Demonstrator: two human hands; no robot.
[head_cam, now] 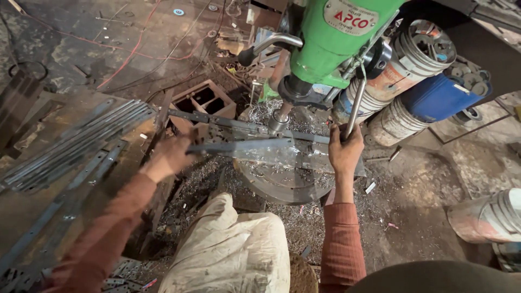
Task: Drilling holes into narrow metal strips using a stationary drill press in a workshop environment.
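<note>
My left hand (172, 154) grips the near end of a flat grey metal strip (244, 145) that lies across the round drill table (287, 184). The strip reaches under the drill chuck (279, 120) of a green pillar drill (339, 40). My right hand (345, 151) is closed around the lower end of the drill's steel feed lever (355, 106). A second long strip (228, 122) lies behind the first on the table. Shiny metal swarf covers the table and the floor below it.
A stack of long flat strips (70, 144) lies at the left. A rusty divided box (203, 100) stands behind the table. Banded buckets (401, 70), a blue drum (439, 96) and another bucket (488, 217) stand at the right. My knee in pale trousers (230, 249) is below.
</note>
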